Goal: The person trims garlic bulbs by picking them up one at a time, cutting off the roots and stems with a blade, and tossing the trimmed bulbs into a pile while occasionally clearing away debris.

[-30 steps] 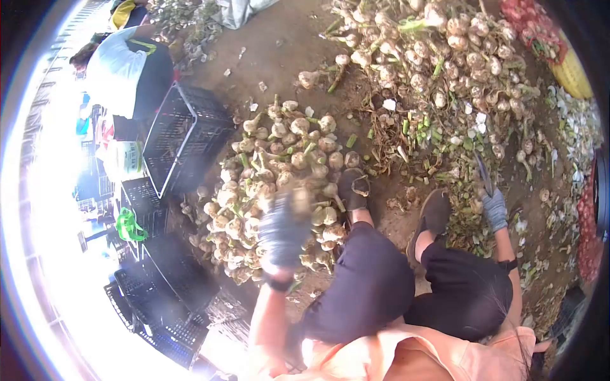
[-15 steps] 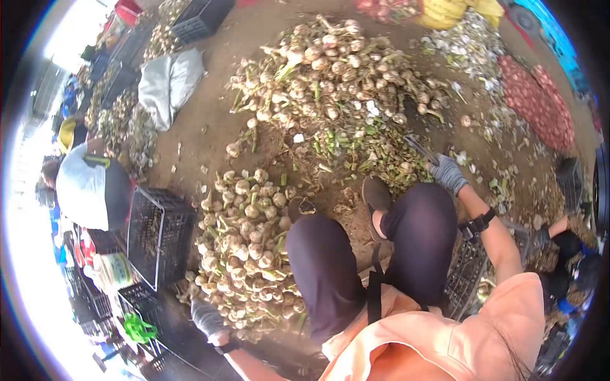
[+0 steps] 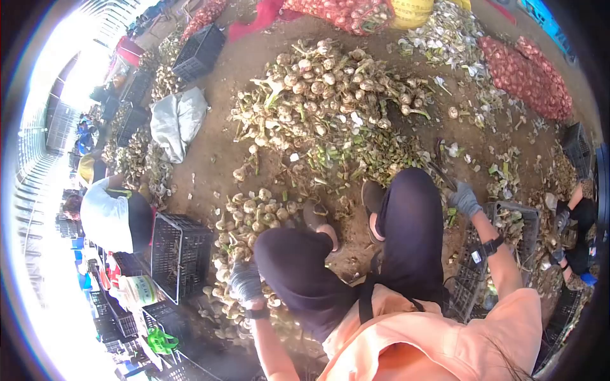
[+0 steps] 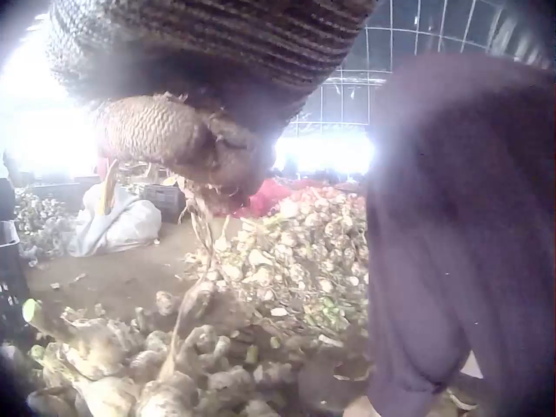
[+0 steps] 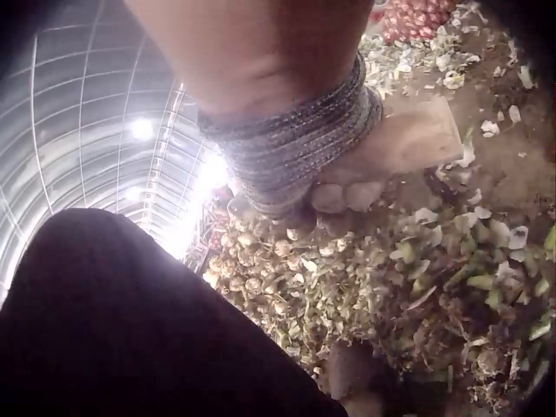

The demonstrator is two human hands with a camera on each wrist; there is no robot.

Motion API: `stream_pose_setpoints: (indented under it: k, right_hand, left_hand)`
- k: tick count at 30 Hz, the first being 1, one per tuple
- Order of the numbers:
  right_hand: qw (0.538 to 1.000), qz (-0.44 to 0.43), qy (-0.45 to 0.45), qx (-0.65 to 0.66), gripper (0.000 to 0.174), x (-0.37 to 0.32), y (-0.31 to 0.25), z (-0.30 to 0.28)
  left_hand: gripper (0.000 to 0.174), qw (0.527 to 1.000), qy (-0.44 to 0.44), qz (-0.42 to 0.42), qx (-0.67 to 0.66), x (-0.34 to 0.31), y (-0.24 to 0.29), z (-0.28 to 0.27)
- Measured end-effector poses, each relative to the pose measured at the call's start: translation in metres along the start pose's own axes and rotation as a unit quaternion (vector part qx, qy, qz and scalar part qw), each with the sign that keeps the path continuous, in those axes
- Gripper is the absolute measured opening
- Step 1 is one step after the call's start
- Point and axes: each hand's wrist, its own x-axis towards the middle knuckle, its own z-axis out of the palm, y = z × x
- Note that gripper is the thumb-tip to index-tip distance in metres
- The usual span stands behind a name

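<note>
My left hand [image 3: 246, 280], in a grey knitted glove, is over the near pile of garlic bulbs [image 3: 264, 209], beside my left knee. Its fingers [image 4: 161, 130] are curled in the left wrist view, and a dry garlic stem [image 4: 193, 300] hangs from them toward the bulbs below. What lies inside the fist is hidden. My right hand [image 3: 465, 198], gloved too, grips dark-bladed shears [image 3: 441, 173] past my right knee, their two blades spread. In the right wrist view a flat brownish part of the shears [image 5: 408, 139] sticks out beyond the glove.
A larger heap of garlic with stems [image 3: 330, 89] lies ahead, with cut stem pieces [image 3: 356, 155] before it. Black crates stand left [image 3: 181, 257] and right [image 3: 518, 222]. Red net sacks [image 3: 527, 76] lie at the far right. Another person [image 3: 111, 213] bends at the left.
The left hand swung out to the pile's left edge, then came back toward my left knee. The right hand stays on the shears, whose blades now stand apart. The head view has shifted.
</note>
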Motion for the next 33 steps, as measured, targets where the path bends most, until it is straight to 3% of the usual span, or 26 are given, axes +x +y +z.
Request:
stream_pose_setpoints:
  k: [1, 2, 4, 6, 8, 9, 10, 11, 14, 16, 22, 24, 26, 28, 31, 32, 33]
  right_hand:
    - [1.000, -0.013, 0.012, 0.001, 0.047, -0.004, 0.016, 0.002]
    - [0.999, -0.025, 0.026, 0.002, 0.046, -0.009, 0.023, 0.002]
    - [1.000, -0.001, 0.018, 0.014, 0.046, -0.023, 0.032, -0.004]
    - [0.999, 0.025, 0.020, 0.023, 0.046, -0.031, 0.039, -0.010]
    - [0.998, 0.054, 0.029, 0.029, 0.046, -0.038, 0.048, -0.010]
    - [0.998, 0.042, 0.044, 0.027, 0.046, -0.041, 0.058, -0.006]
    - [0.997, 0.030, 0.059, 0.025, 0.047, -0.043, 0.067, -0.001]
    - [0.997, 0.017, 0.077, 0.021, 0.047, -0.041, 0.075, 0.002]
    - [0.995, 0.054, 0.014, 0.084, 0.048, -0.063, 0.017, -0.032]
    - [0.998, 0.026, 0.045, 0.028, 0.047, -0.054, 0.030, -0.021]
    - [0.999, 0.035, 0.004, -0.033, 0.049, -0.022, 0.009, -0.026]
    - [0.999, -0.005, 0.027, -0.019, 0.050, -0.009, -0.003, -0.026]
    - [0.996, -0.057, 0.060, 0.045, 0.050, 0.000, -0.013, -0.022]
    - [0.995, -0.062, 0.068, 0.030, 0.048, 0.005, -0.040, -0.027]
    - [0.992, -0.077, 0.050, 0.083, 0.044, 0.032, -0.065, -0.025]
    - [0.990, -0.080, 0.037, 0.115, 0.042, 0.043, -0.071, -0.021]
    - [0.992, -0.066, -0.002, 0.111, 0.041, 0.058, -0.078, -0.016]
  left_hand:
    - [0.029, 0.985, -0.019, -0.009, -0.172, -0.002, -0.013, 0.012]
    - [0.026, 0.940, -0.035, -0.025, -0.337, -0.004, -0.017, 0.018]
    - [0.024, 0.965, -0.021, 0.009, -0.262, -0.012, -0.013, 0.016]
    - [0.023, 0.881, -0.039, -0.082, -0.465, -0.011, -0.004, 0.018]
    - [0.023, 0.805, -0.045, -0.084, -0.585, -0.010, -0.011, 0.032]
    - [0.024, 0.899, -0.056, -0.047, -0.432, -0.006, -0.009, 0.033]
    - [0.025, 0.962, -0.063, -0.007, -0.265, 0.001, -0.009, 0.032]
    - [0.027, 0.993, -0.065, 0.034, -0.091, 0.007, -0.006, 0.033]
    - [0.033, 0.997, -0.055, 0.056, -0.009, 0.000, 0.005, 0.035]
    - [0.037, 0.996, -0.075, 0.028, 0.043, -0.006, 0.017, 0.032]
    - [0.038, 0.994, -0.109, -0.018, -0.025, -0.021, 0.024, 0.034]
    - [0.035, 0.959, -0.138, 0.041, -0.244, 0.004, -0.037, 0.082]
    - [0.033, 0.918, -0.139, 0.020, -0.372, 0.022, -0.053, 0.094]
    - [0.032, 0.923, -0.118, 0.026, -0.366, 0.045, -0.046, 0.088]
    - [0.031, 0.988, -0.020, 0.150, -0.031, 0.075, 0.010, 0.049]
    - [0.032, 0.960, -0.059, 0.139, -0.235, 0.084, 0.030, 0.039]
    - [0.026, 0.972, -0.066, 0.134, -0.183, 0.104, 0.041, 0.041]
